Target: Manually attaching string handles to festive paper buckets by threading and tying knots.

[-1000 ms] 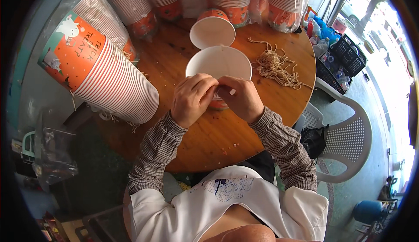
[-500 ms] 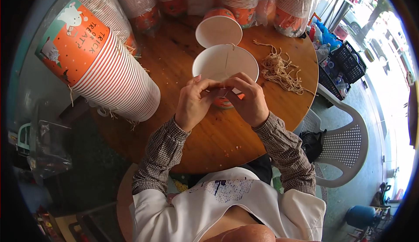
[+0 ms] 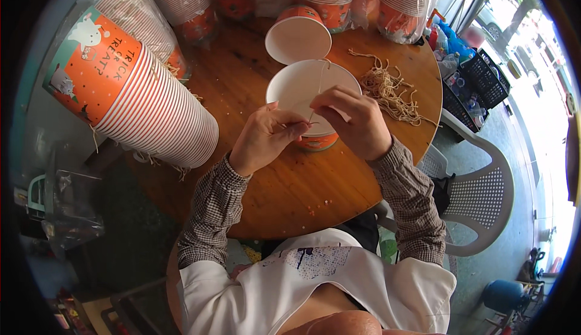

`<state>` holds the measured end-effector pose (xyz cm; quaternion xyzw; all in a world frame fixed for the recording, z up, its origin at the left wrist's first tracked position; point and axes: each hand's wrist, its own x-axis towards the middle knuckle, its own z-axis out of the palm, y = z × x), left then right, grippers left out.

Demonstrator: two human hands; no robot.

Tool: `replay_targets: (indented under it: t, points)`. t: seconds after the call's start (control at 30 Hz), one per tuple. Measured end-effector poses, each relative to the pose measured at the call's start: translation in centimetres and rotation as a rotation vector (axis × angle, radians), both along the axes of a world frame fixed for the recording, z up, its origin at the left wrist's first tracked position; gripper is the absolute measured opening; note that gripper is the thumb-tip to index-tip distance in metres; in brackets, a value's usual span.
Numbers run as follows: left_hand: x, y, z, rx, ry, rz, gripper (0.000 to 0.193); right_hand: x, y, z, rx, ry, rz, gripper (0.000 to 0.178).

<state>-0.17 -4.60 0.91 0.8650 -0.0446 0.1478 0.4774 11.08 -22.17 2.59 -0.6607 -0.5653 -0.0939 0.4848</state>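
The person's left hand [image 3: 263,135] and right hand [image 3: 358,120] pinch a thin cord [image 3: 320,82]. Just beyond their fingertips [image 3: 296,130] opens a paper bucket [image 3: 289,87]; farther left leans a bucket stack [image 3: 166,111], and to their right lies a cord pile [image 3: 393,96].

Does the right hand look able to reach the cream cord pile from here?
Likely yes: the cream cord pile lies ahead and to the right of the right hand, uncovered, with nothing apparent blocking. Its fingers seem to pinch a thin cord, though.
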Motion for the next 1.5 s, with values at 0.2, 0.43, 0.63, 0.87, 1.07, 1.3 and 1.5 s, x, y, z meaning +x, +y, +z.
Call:
replay_targets:
  t: [0.2, 0.43, 0.63, 0.87, 1.07, 1.3, 1.5]
  points:
    - [0.2, -0.7, -0.8, -0.118, -0.074, 0.013, 0.014, 0.2, 0.1, -1.4, 0.164, 0.042, -0.205, 0.015]
    - [0.1, -1.0, -0.1, -0.1, -0.02, 0.039, 0.015, -2.0, -1.8, -3.4, 0.113, -0.006, -0.178, 0.021]
    - [0.3, -1.4, -0.1, -0.061, -0.075, 0.027, 0.016, -1.6, -1.3, -3.6, 0.149, -0.013, -0.149, 0.018]
    - [-0.2, -1.3, 0.0, -0.07, -0.062, 0.037, 0.015, -1.9, -0.8, -3.7, 0.192, 0.133, -0.233, 0.013]
    - [-0.4, 0.4, 0.4, 0.273, -0.184, 0.036, 0.017, -1.1, -1.4, -2.7, 0.268, 0.137, -0.304, 0.014]
    - [-0.7, -0.5, 1.4, 0.034, -0.125, 0.163, 0.017, -1.9, -1.1, -1.0, 0.037, 0.003, -0.16, 0.012]
    - [-1.1, -1.6, 2.0, -0.275, -0.01, 0.102, 0.015, -2.7, 1.0, -0.7, 0.065, 0.29, -0.007, 0.012]
